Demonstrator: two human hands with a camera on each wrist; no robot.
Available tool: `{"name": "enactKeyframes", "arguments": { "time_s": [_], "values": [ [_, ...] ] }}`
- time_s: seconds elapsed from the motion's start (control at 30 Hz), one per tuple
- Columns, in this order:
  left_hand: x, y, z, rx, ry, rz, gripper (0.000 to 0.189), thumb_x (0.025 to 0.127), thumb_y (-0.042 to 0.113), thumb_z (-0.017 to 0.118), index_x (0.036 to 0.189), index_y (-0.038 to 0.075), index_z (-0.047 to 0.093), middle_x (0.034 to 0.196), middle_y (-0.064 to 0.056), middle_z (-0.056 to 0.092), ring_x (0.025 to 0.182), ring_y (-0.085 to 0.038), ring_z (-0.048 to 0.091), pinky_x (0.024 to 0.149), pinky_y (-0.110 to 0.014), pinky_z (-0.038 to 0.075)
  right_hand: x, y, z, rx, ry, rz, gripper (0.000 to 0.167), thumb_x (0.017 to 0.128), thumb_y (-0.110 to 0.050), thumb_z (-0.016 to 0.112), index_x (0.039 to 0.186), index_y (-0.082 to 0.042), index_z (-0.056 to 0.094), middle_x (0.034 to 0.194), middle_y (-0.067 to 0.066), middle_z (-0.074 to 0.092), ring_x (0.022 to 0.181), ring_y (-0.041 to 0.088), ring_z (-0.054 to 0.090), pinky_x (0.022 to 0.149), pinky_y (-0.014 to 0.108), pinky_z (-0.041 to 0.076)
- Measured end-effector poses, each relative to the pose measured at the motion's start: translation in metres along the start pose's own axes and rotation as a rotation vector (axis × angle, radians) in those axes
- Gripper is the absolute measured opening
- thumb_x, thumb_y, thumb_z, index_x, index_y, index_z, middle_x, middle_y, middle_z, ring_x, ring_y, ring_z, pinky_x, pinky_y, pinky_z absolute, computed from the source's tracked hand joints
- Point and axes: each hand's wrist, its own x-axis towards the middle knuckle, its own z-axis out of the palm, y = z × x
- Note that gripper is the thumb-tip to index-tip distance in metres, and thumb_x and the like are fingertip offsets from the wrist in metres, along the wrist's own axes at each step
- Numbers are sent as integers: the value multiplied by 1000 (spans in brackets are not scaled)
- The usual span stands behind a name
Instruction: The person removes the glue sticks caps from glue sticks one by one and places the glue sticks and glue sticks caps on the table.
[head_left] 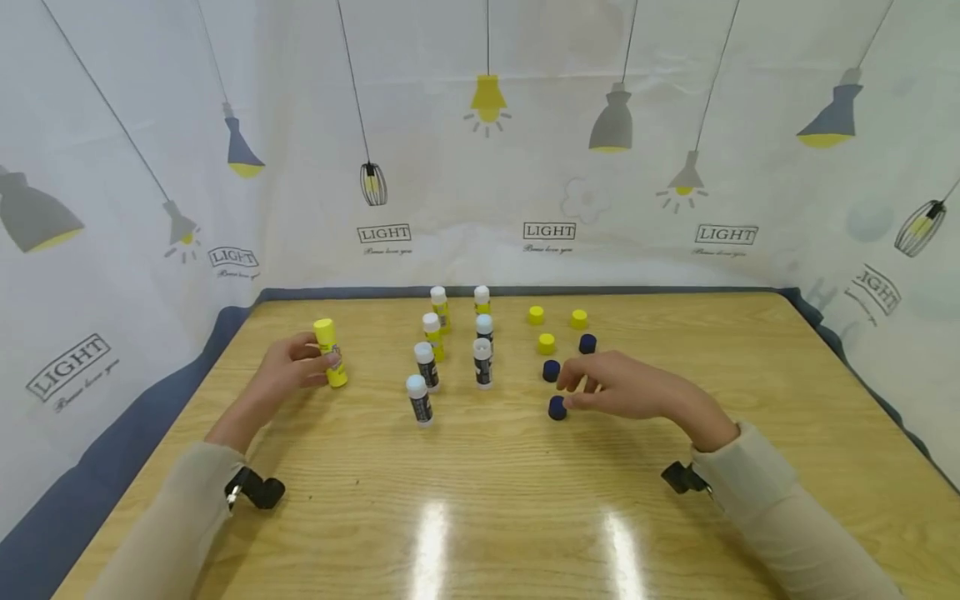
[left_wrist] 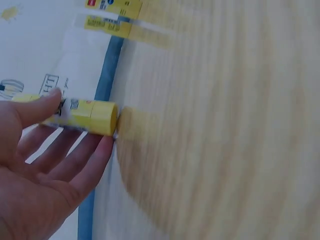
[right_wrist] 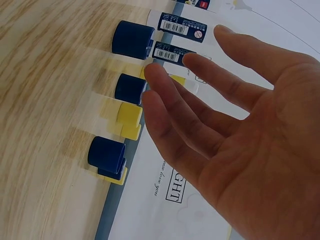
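Note:
On the left of the table, my left hand (head_left: 294, 363) grips a yellow glue stick (head_left: 331, 353) that stands upright, its yellow cap on top. The left wrist view shows the thumb along one side of this glue stick (left_wrist: 80, 114) and the fingers behind it. My right hand (head_left: 622, 385) hovers beside the nearest dark blue cap (head_left: 557, 407), fingers loosely bent and holding nothing. Two more dark blue caps, the middle one (head_left: 551, 371) and the far one (head_left: 588, 343), sit close by. In the right wrist view, a gap shows between the thumb and fingers.
Mid-table stand several uncapped glue sticks with white tops, some with navy labels, like the front one (head_left: 421, 402), others yellow, like the back one (head_left: 440, 310). Three yellow caps (head_left: 546, 343) lie behind the blue ones. A printed cloth (head_left: 465, 192) borders the wooden table (head_left: 510, 500).

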Motion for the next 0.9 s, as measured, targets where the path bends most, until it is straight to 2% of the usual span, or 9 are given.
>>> {"name": "enactKeyframes", "arguments": {
  "time_s": [0.2,0.33,0.5,0.6,0.7,0.83,0.9],
  "values": [
    [-19,8,13,60,-189,41,59,95,31,76,141,1,54,134,-26,60,108,-25,70,88,-39,62,0,2,3,2,2,-17,29,106,-33,60,125,-13,67,123,7,69,104,21,70,92,42,58],
    [-32,19,23,107,-331,112,48,93,27,78,131,1,62,124,-19,67,106,-27,71,87,-38,61,1,2,4,-6,4,-13,28,106,-33,61,125,-14,68,123,6,70,104,21,71,92,42,58],
    [-48,36,42,129,-443,182,37,92,25,79,121,4,67,117,-11,73,106,-28,71,88,-39,59,1,2,4,-7,-1,3,27,105,-32,61,125,-15,68,124,6,70,105,21,70,93,41,58],
    [-58,48,56,118,-492,203,36,93,24,79,121,3,68,115,-10,73,104,-29,72,87,-39,60,2,1,5,-11,-3,-5,29,106,-33,61,125,-14,68,125,7,70,105,22,71,92,41,58],
    [-66,59,69,127,-518,253,35,94,23,78,120,3,69,111,-9,75,99,-26,74,83,-36,61,2,1,5,-16,1,-12,28,106,-32,61,125,-13,68,124,8,70,106,22,71,92,42,58],
    [-74,69,91,171,-502,328,29,93,25,78,116,9,71,104,-5,77,91,-19,74,78,-33,62,2,-2,5,-16,3,-10,28,106,-32,60,126,-14,68,124,6,71,106,21,70,92,41,58],
    [-76,74,103,198,-490,345,27,93,28,79,115,13,72,101,-2,77,88,-16,73,76,-32,61,3,-4,5,-12,2,-11,29,106,-34,60,127,-15,68,122,3,71,106,18,70,92,39,57]
  ]
}}
